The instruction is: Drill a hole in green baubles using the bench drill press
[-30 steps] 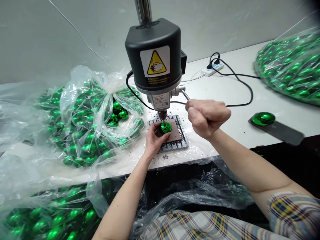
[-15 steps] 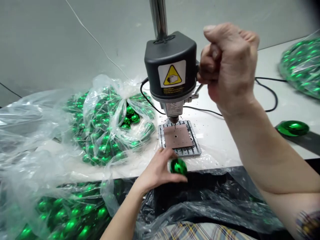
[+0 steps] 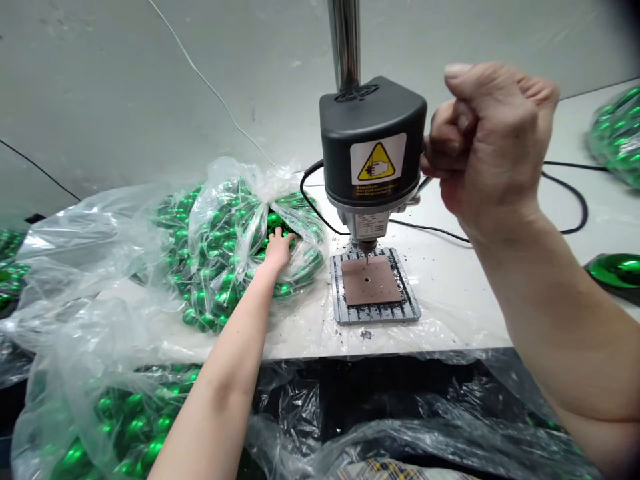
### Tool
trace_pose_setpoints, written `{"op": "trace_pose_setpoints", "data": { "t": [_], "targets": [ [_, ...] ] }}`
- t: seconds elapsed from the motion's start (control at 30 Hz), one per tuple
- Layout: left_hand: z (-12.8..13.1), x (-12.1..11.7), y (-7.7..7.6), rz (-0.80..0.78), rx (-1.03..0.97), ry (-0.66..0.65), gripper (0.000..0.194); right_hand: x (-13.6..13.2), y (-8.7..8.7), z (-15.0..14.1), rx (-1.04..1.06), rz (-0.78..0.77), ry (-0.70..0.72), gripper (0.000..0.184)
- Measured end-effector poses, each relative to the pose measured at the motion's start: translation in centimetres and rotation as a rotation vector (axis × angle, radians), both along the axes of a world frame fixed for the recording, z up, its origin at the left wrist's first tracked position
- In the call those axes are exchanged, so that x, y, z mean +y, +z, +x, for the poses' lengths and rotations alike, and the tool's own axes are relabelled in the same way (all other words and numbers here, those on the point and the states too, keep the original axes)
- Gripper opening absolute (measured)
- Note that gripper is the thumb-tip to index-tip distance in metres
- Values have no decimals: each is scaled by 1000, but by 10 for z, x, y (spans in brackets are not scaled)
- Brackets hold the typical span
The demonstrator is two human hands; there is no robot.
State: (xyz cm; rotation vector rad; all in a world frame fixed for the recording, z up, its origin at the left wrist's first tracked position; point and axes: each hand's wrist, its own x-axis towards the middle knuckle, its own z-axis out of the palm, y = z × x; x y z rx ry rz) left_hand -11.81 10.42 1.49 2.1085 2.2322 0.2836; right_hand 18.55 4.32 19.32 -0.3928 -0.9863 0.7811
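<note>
My left hand (image 3: 280,247) reaches into the mouth of a clear plastic bag (image 3: 267,185) on the bench. Its fingers are spread over shiny green ball ornaments (image 3: 274,219) inside, with the fingertips partly hidden. My right hand (image 3: 500,137) is closed in a fist at the side of a small drill press (image 3: 373,127), around its feed lever, which the fingers mostly cover. Below the thin drill bit (image 3: 367,259), a brown square board (image 3: 375,287) with a hole lies on the slotted grey base plate (image 3: 413,311).
Another bag of green balls (image 3: 130,427) is at the lower left, below the bench edge. A further bag (image 3: 620,137) sits at the back right. One large green ornament (image 3: 617,270) rests at the right. A black cable (image 3: 440,231) loops behind the press; shavings dot the white bench (image 3: 300,337).
My left hand has gone from the front of the base plate to the bag's opening, and the green ball it held is no longer in it. My right hand stays at the lever.
</note>
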Motion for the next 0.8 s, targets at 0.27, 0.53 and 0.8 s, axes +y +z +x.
{"op": "trace_pose_setpoints", "data": {
  "t": [0.27, 0.53, 0.8],
  "targets": [
    [-9, 1, -8, 41, -71, 35, 40, -1, -2, 0, 28, 35, 21, 40],
    [18, -47, 39, 248, -1703, 95, 43, -2, -4, 0, -3, 59, 53, 46],
    [93, -132, 40, -57, -1851, -6, 54, -3, -3, 1, -23, 29, 49, 46]
  ]
}}
